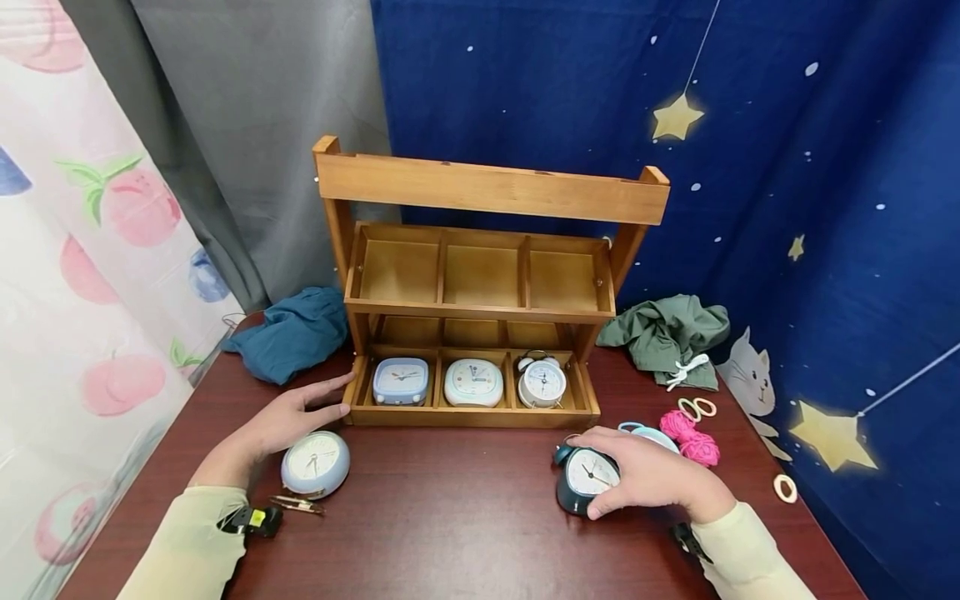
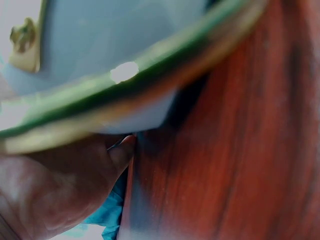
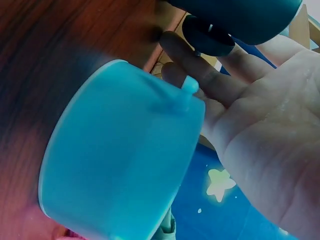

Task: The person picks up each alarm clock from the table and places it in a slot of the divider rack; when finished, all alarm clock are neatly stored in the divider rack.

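Note:
My right hand grips a dark teal twin-bell alarm clock, fingers over its top and thumb at its lower front, at the right of the table. Close by that hand lies a light blue clock, mostly hidden behind it in the head view. My left hand has its fingers extended, touching the left front corner of the wooden shelf rack. A round pale blue clock sits just below that hand. In the rack's lower tray stand a blue clock, a white clock and a white twin-bell alarm clock.
Beside the rack lie a teal cloth and a green cloth bag. Pink yarn and wooden rings are at the right. A gold metal piece lies near the left wrist. Curtains hang behind.

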A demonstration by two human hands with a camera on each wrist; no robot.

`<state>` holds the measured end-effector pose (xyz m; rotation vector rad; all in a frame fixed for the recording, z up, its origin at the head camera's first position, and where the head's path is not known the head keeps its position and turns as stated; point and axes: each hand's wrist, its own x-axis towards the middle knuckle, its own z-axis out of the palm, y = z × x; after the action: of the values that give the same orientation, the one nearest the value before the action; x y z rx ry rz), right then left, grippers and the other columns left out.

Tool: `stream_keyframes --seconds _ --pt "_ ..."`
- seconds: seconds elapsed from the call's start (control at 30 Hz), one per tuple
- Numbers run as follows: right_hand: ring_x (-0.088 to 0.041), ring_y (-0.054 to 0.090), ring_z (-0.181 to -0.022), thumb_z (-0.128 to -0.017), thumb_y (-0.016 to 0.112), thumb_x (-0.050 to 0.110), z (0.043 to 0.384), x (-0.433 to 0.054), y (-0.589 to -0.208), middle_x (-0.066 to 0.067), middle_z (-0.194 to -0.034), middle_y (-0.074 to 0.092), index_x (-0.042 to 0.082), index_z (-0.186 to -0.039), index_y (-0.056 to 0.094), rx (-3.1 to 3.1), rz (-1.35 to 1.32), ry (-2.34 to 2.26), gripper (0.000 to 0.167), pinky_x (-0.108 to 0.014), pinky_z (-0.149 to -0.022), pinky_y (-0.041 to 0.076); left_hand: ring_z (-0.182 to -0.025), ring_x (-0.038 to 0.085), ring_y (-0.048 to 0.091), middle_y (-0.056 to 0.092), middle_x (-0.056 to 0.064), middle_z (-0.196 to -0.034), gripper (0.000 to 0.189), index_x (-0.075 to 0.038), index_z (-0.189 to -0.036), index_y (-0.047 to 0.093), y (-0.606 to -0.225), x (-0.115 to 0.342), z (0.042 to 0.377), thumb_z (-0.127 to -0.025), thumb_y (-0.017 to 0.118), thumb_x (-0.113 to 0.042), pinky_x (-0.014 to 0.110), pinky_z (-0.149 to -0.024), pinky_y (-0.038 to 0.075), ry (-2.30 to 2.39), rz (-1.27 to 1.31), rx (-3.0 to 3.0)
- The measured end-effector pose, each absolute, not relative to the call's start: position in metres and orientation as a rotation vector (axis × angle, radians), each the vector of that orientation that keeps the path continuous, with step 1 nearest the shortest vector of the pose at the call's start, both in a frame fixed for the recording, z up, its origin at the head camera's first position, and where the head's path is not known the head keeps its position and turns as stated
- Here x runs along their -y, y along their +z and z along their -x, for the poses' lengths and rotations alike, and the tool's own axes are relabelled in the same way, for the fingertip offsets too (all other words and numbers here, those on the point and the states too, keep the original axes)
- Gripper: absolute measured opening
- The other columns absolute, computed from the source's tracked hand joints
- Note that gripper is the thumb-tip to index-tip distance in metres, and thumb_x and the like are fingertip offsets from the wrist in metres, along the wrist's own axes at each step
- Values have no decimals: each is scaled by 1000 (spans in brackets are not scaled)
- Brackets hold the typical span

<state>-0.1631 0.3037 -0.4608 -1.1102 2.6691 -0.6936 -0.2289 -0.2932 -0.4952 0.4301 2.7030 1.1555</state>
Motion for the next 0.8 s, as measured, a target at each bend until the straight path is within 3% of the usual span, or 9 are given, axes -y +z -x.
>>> stream_keyframes --seconds 0.57,0.8 --pt "-11 64 -126 -84 91 65 158 -289 -465 11 -140 69 16 -148 70 -2793 1178 -497 83 -39 -103 58 -159 46 40 47 16 -172 73 -23 -171 48 -495 292 228 -108 72 -53 73 -123 35 1166 -421 -2706" --pt "-11 64 -126 -84 92 64 159 -280 -446 9 -142 67 17 -150 68 -2802 1276 -496 84 -38 -100 59 -158 46 42 48 17 -172 73 -24 -171 48 -495 292 228 -108 72 -53 73 -123 35 1164 -423 -2705"
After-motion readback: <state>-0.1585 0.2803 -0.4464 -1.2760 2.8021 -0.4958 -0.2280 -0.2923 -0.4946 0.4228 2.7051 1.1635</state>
